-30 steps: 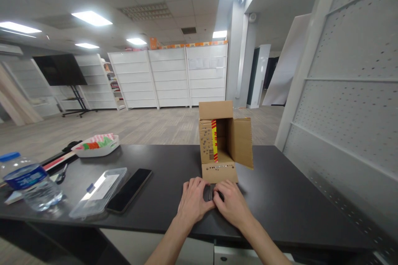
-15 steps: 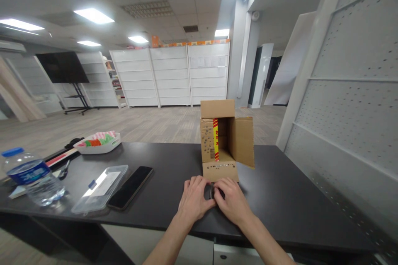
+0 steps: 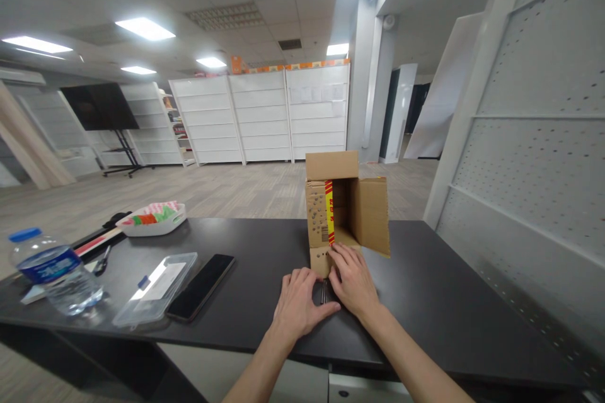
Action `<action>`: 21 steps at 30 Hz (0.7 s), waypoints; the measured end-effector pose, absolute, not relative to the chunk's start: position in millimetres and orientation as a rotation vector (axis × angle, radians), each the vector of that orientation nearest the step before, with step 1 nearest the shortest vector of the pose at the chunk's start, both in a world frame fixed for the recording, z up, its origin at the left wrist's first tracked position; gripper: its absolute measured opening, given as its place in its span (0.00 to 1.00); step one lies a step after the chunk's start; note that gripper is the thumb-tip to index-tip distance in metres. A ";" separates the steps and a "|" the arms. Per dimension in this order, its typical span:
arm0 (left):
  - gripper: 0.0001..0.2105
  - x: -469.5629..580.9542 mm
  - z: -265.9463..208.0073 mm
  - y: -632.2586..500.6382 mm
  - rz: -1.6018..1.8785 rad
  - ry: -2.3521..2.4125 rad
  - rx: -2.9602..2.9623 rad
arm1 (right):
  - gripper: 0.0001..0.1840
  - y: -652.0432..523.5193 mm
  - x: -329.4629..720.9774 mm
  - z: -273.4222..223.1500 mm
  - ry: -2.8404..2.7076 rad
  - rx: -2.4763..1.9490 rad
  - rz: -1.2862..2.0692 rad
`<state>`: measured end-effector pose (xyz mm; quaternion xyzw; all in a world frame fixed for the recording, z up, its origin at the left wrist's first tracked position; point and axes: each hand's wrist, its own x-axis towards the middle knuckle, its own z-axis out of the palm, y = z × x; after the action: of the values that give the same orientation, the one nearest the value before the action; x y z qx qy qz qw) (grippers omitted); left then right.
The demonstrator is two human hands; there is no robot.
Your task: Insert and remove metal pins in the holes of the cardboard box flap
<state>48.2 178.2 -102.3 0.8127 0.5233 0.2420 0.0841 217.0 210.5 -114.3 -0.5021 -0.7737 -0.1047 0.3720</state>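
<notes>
Brown cardboard forms the box (image 3: pixel 317 217) at twelve o'clock from the hands, its open front facing them. Handling thin metal rods (image 3: pixel 324 291), just at its lower flap (image 3: pixel 320 261), seems the step underway; shifting them would call for a light pinch. The left hand (image 3: pixel 297 305) spreads thumb from fingers, apparently gripping nothing; the right hand (image 3: pixel 353 280) bends its fingers over the flap, any hold hidden. At ten o'clock, a white tray (image 3: pixel 154 229) bears coloured cloth-like stuff (image 3: pixel 155 214).
</notes>
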 end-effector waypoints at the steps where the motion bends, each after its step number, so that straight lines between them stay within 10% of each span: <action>1: 0.25 48.1 -102.3 178.0 0.719 1.560 2.425 | 0.22 212.3 216.7 -115.0 -1.986 -1.287 -0.275; 21: 0.25 49.1 -101.6 177.1 0.693 1.584 2.442 | 0.21 218.2 217.0 -113.1 -1.982 -1.291 -0.296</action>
<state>49.1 177.1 -101.6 0.8139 0.5279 0.2308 0.0749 217.0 218.2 -113.1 -0.5031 -0.7726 -0.1152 0.3698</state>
